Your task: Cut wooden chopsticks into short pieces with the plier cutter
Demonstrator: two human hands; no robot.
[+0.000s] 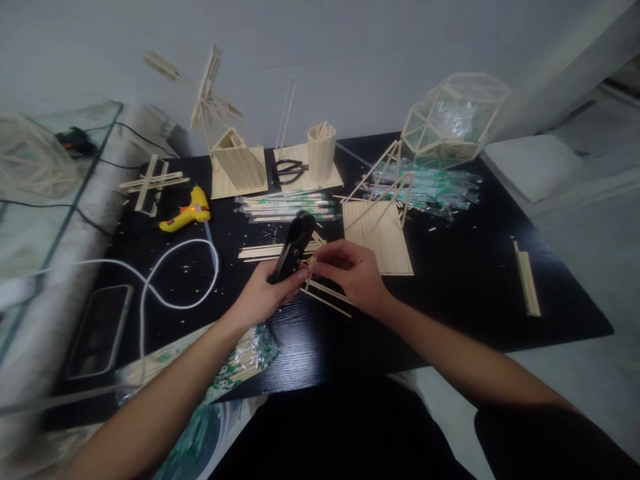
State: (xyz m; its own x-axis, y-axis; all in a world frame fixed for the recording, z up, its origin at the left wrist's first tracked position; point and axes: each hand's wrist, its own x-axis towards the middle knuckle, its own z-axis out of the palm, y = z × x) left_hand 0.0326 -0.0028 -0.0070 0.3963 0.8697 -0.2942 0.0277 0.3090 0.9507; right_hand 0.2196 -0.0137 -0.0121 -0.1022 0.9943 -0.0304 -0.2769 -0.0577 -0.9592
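Head view, left hand (264,293), grip clasped round black tool (293,247), right hand (359,275), grip pinching thin wooden stick (309,275)

Looks from the person's head, in a single view, forward and down over the black table (465,287). Near enough to set the left hand (267,283) and the right hand (357,273) close to mid-frame, and to take in both forearms (445,353) from below. Spans widely from dark clothing (340,433) at the bottom edge to the grey wall (310,53) beyond the table at the top.
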